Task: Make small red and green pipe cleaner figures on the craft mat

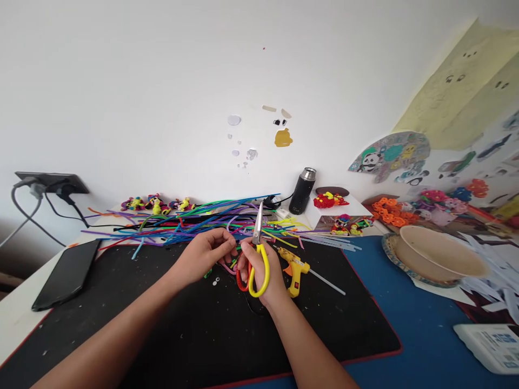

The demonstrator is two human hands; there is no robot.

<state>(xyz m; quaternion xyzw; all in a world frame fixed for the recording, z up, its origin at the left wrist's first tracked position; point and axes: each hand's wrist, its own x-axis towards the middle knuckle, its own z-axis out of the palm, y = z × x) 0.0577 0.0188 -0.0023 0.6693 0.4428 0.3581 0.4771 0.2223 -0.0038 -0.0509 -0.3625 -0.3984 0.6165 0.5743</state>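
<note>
My right hand (273, 273) holds a pair of scissors (264, 278) with one yellow and one red handle loop. Their blades point up and away from me and look closed together. Just left of them, my left hand (203, 255) has its fingers curled and pinched, and whatever lies between the fingertips is hidden. Beneath and between both hands are small green and pink pipe cleaner pieces (227, 268), partly covered. Small white round pieces (216, 281) lie on the black mat (182, 335). A yellow glue gun (298, 270) with a glue stick in its back rests right of my right hand.
Loose pipe cleaners (170, 229) spread along the wall, near small colourful figures (156, 204). Behind stand a black flask (303, 192) and a white box (338, 210). A phone (67, 275) lies left; a bowl (438, 254) and paper strips (498, 270) sit right.
</note>
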